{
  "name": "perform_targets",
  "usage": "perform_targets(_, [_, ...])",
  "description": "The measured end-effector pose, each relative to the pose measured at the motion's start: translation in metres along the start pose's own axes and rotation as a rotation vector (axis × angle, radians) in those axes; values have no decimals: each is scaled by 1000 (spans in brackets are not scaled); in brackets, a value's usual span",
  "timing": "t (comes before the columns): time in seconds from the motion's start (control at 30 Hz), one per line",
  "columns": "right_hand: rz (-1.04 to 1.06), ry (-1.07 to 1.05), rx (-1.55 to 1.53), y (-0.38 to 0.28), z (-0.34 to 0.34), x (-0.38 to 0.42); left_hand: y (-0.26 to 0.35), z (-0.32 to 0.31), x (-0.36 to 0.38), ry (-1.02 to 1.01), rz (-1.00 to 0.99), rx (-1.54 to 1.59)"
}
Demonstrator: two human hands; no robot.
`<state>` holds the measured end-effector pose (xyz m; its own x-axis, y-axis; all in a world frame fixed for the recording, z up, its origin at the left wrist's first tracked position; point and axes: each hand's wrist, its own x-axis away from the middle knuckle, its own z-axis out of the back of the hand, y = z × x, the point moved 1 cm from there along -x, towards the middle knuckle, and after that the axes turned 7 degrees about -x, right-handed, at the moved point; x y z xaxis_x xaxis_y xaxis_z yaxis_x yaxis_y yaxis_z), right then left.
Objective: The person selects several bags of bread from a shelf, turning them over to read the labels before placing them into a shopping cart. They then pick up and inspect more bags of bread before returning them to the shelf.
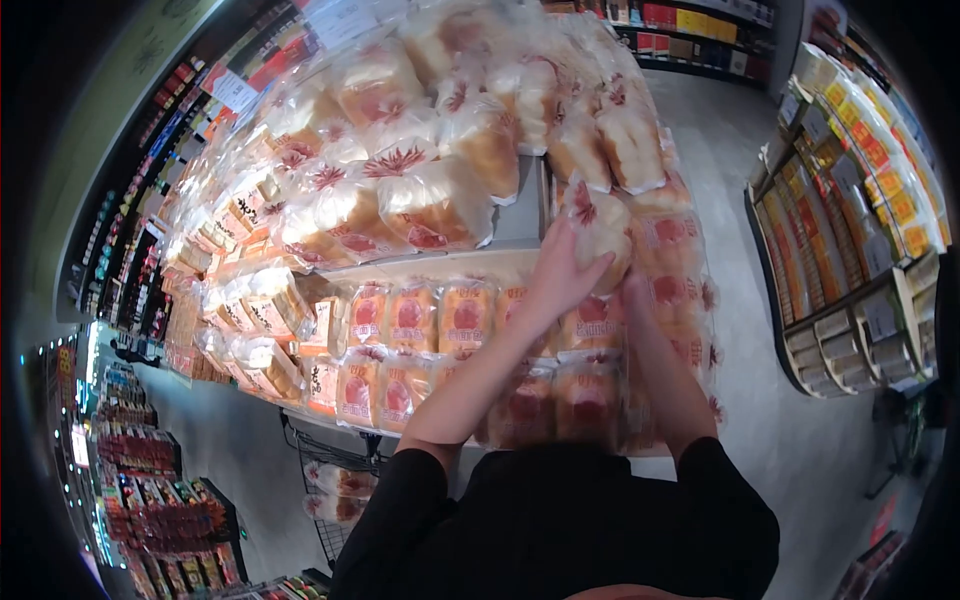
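A loaf of bread (605, 228) in a clear bag with a red printed top is between my two hands, above the right part of the display. My left hand (570, 268) is closed on its left side, with the thumb across the near face. At the loaf's lower right edge, my right hand (633, 288) grips it; most of those fingers are hidden behind the bag. Just beyond are more bagged loaves (632, 150). Below my forearms, packed loaves with red round prints (467, 316) stand in rows.
Bagged loaves (430, 205) are heaped on the upper tier, beside a bare grey strip of shelf (518, 215). Boxed loaves (265, 300) lie at left. A wire basket (325, 525) with bread is below. Another goods stand (850, 220) is across the aisle floor (715, 130).
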<state>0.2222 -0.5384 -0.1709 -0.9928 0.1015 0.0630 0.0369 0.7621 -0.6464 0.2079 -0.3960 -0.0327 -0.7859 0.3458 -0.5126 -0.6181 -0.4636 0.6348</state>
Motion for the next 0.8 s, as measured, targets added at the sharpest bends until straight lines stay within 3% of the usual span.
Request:
perform_targets(0.1, [-2,-19,13,-8,-22,-43,-33,-7,-31,82,-155,-192])
perform_targets(0.13, [-31,0,12,-10,-29,-58,-46,-9,-42,79,-122,-199])
perform_targets(0.2, [51,-128,50,37,25,-132,-70,-12,-60,66,-53,-206])
perform_targets(0.27, [88,-141,99,50,35,-150,-89,-12,-72,5,30,-229])
perform_targets(0.43, [112,139,98,59,26,-144,-105,-10,-82,-131,100,-311])
perform_targets(0.53, [341,56,157,86,50,-165,-126,-21,-81,-141,68,-456])
perform_targets(0.7, [381,72,171,76,26,-166,-134,-30,-89,-93,60,-588])
perform_targets(0.8, [350,73,174,81,47,-177,-139,-33,-91,-81,51,-585])
